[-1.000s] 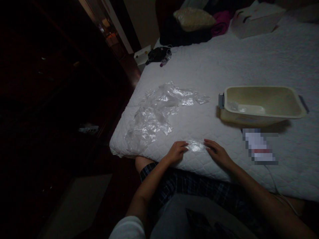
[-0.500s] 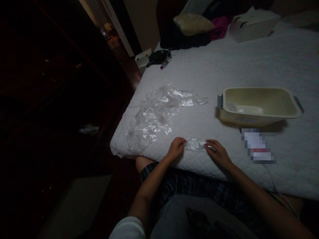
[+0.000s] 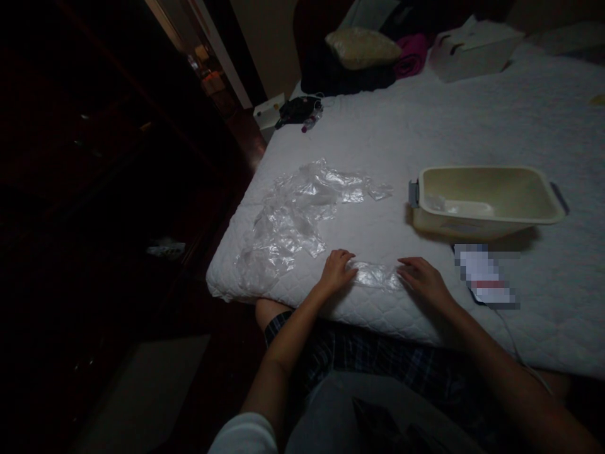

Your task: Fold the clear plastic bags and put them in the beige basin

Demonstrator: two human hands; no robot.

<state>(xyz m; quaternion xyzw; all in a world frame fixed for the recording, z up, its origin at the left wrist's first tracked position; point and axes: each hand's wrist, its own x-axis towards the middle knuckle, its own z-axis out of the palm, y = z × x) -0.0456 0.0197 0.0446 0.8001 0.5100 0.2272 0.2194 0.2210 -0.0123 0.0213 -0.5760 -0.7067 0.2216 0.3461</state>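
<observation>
A clear plastic bag (image 3: 375,275) lies flat on the bed near its front edge, between my two hands. My left hand (image 3: 337,272) rests at the bag's left end, fingers and thumb apart. At the other end, my right hand (image 3: 425,280) has its fingers stretched out and its thumb apart, close to or touching the bag's edge. Farther left spreads a loose pile of crumpled clear plastic bags (image 3: 293,221).
A cream plastic bin (image 3: 486,226) with grey handles stands on the white quilted bed (image 3: 378,132), something pale inside it. A phone (image 3: 486,277), blurred out, lies right with a cable. Toward the back are a white box (image 3: 477,57), a pillow (image 3: 363,48) and a pink roll (image 3: 411,55).
My fingers have loosened from the bag's ends and spread. The right hand has shifted slightly right, and the bag looks flatter and more stretched out.
</observation>
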